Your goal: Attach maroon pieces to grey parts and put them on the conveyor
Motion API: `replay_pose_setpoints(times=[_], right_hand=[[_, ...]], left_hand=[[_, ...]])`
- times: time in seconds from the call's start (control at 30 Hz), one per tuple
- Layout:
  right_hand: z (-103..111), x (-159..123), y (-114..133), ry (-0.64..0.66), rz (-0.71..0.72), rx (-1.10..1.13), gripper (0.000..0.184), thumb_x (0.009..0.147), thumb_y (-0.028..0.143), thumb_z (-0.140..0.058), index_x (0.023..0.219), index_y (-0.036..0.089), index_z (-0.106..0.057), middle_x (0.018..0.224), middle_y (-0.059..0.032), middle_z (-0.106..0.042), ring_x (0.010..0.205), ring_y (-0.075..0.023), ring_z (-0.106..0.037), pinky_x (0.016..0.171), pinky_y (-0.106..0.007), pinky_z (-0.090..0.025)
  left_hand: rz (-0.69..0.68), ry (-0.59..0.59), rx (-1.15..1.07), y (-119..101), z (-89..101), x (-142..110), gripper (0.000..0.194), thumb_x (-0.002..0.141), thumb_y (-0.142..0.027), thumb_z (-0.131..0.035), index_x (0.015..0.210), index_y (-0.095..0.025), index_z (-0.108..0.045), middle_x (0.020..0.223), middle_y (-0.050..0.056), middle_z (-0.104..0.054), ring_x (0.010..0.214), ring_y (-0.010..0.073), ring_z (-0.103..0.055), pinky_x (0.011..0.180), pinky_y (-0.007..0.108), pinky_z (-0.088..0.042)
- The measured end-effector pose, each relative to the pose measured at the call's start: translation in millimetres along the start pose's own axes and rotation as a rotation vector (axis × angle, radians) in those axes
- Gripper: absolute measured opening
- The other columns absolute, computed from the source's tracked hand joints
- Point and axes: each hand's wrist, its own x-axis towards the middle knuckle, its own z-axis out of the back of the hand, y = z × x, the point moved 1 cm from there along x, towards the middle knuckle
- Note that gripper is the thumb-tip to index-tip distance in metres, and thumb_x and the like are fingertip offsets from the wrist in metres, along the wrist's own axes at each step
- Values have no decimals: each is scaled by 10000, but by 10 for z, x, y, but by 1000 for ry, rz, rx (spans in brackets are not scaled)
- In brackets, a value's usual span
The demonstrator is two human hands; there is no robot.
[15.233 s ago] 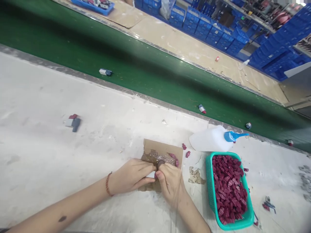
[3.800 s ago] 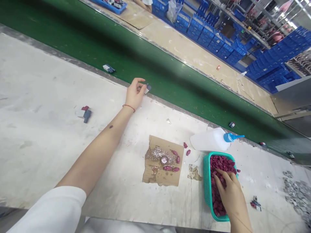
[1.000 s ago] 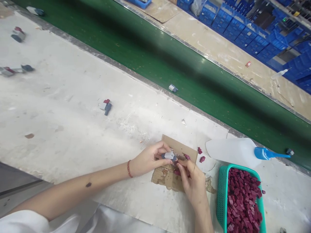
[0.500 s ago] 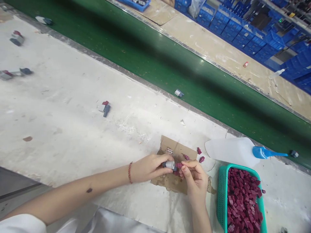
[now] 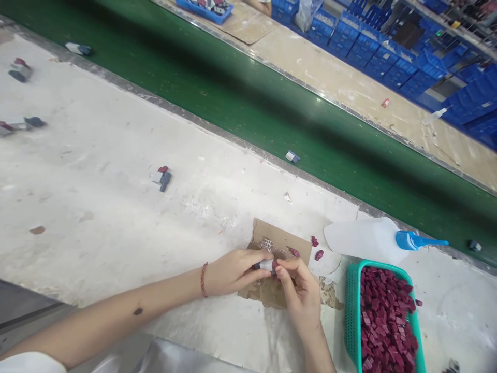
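Between the thumb and fingers of my left hand point(image 5: 229, 270) is a small light-grey and dark-grey plastic part point(image 5: 266, 265). My right hand point(image 5: 305, 292) pinches a small maroon plastic piece point(image 5: 275, 265) against the right end of that part. The fingertips partly cover both, so how deep the piece sits cannot be seen. Under my hands lies a stained cardboard sheet point(image 5: 277, 234) with another maroon piece point(image 5: 294, 252) on it. Two loose maroon pieces point(image 5: 319, 255) lie just off its right edge.
A green basket point(image 5: 352, 316) full of maroon pieces stands at right, near a white bottle point(image 5: 363, 239) with a blue nozzle lying down. Grey-and-maroon assemblies point(image 5: 162, 178) lie leftward on the white table. Beyond runs a green conveyor belt point(image 5: 233, 103) carrying several parts; blue crates point(image 5: 357, 36) stand behind.
My right hand has moved left, bringing the maroon piece up against the grey part's end. Parts on the belt have shifted slightly right. The camera view has shifted a little.
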Motion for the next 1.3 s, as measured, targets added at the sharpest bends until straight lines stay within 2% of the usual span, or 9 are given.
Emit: replay_pose_setpoints(times=[0.13,0.27,0.5,0.7,0.8,0.9,1.1,1.2,1.3], right_hand=[[77,15,54,97,123,-270,174,977,298,-469,940,205,-612,777,-31,-663,672,-171,-614,604,-263,-464],[92,-6,111,210,314,-546,380,1038,315,-273,761,220,-515,697,-31,-596,635,-182,-554,573,-284,-396],[-25,-70,138,233,303,-606,483,1058,350,-104,780,224,-479,697,-23,-581,624,-174,-540,563,-281,-375],[334,-288,218,111,197,-556,365,1048,374,-282,908,228,-585,831,-32,-636,769,-182,-603,652,-275,-454],[791,-627,133,-199,73,-661,198,1006,304,-415,1040,239,-599,958,-70,-648,907,-216,-622,762,-313,-486],[1129,-937,-50,-421,-58,-890,197,947,367,-502,1032,254,-639,966,-83,-638,849,-254,-625,679,-350,-486],[1211,-1058,-300,-471,-73,-916,279,963,417,-447,953,274,-687,905,-79,-624,756,-242,-618,551,-332,-450],[1243,-1044,-310,-547,-36,-816,277,957,439,-467,949,271,-687,945,-85,-661,860,-268,-628,693,-377,-501],[1291,-1044,-288,-622,-77,-613,237,916,447,-547,937,258,-688,922,-75,-697,834,-258,-644,732,-382,-527]], left_hand=[[-16,-20,7,-34,23,-10,297,984,-400,-403,1013,-167,-585,789,47,-657,655,158,-574,628,243,-433],[-59,25,46,-58,43,-28,293,986,-391,-390,972,-179,-592,751,42,-658,631,164,-581,612,246,-435],[-98,40,77,-61,31,-64,224,979,-338,-419,1007,-197,-591,774,51,-694,634,175,-610,622,254,-462],[-123,6,125,-79,36,-32,231,965,-370,-456,956,-222,-633,809,51,-695,710,197,-627,640,263,-479],[-50,-83,183,-88,186,65,221,952,-369,-476,1029,-237,-635,913,63,-710,792,218,-653,693,284,-499],[71,-207,261,-28,449,334,272,916,-442,-496,1044,-242,-629,994,71,-706,888,260,-648,790,341,-508],[102,-514,432,290,958,1305,278,906,-385,-466,1047,-187,-601,1005,44,-675,993,267,-606,932,386,-464],[67,-591,496,379,1019,1741,279,913,-342,-446,1074,-167,-592,1052,19,-653,1167,266,-531,1036,366,-388],[17,-590,537,364,871,2036,303,852,-311,-535,1108,-162,-599,1294,75,-579,1379,331,-304,1144,436,-234]])
